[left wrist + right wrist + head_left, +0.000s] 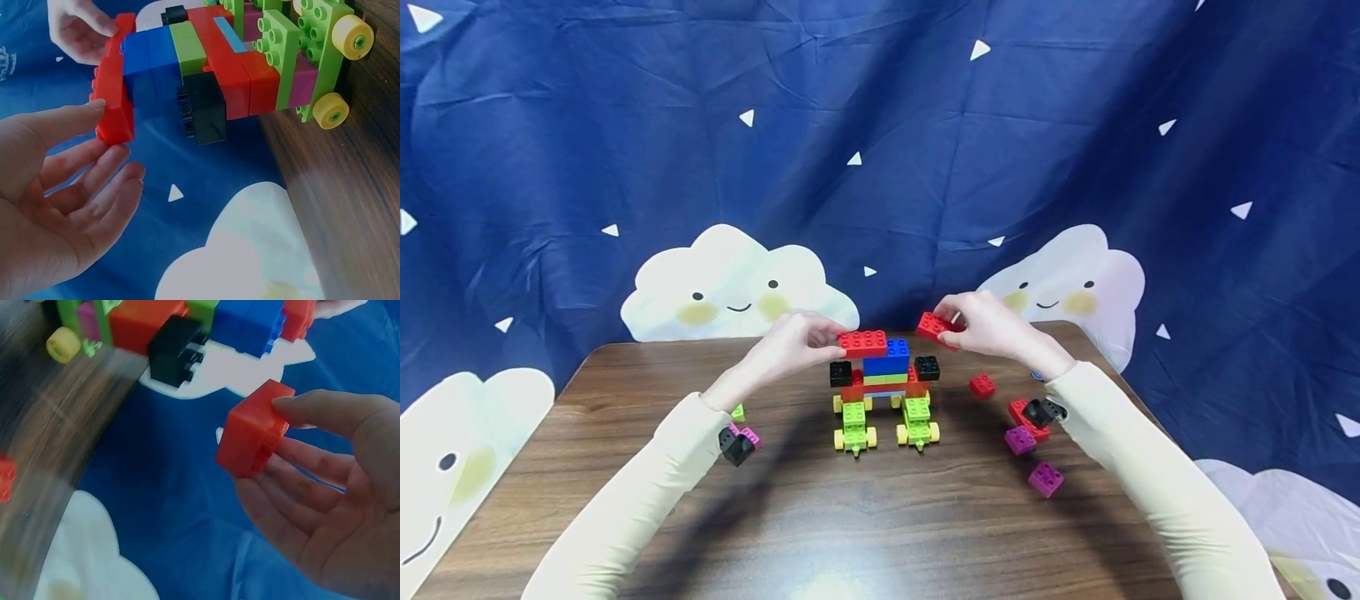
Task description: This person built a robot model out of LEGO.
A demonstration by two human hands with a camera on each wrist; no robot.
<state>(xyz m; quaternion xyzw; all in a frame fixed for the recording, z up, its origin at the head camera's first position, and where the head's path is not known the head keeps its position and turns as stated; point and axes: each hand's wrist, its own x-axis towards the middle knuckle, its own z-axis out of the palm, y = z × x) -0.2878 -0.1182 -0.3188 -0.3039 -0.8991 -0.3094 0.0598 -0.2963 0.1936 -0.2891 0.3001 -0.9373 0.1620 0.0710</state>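
Note:
My left hand (796,342) pinches a long red brick (862,343) by its left end, at the top left of the blue bricks (887,364). In the left wrist view this red brick (117,100) lies against the blue bricks' studded end; whether it is pressed on I cannot tell. The blue bricks top a built figure with a green layer, a red body (228,75), black bricks (207,107) at its sides and green wheeled bases (854,425). To its right, my right hand (992,327) grips another red brick (253,428), tilted in the air and apart from the figure.
On the right of the brown table (850,517) lie a small red brick (982,386), a longer red brick (1021,412) and two purple bricks (1046,479). Pink (749,437) and green (738,412) pieces lie left. A blue cloth (880,167) hangs behind.

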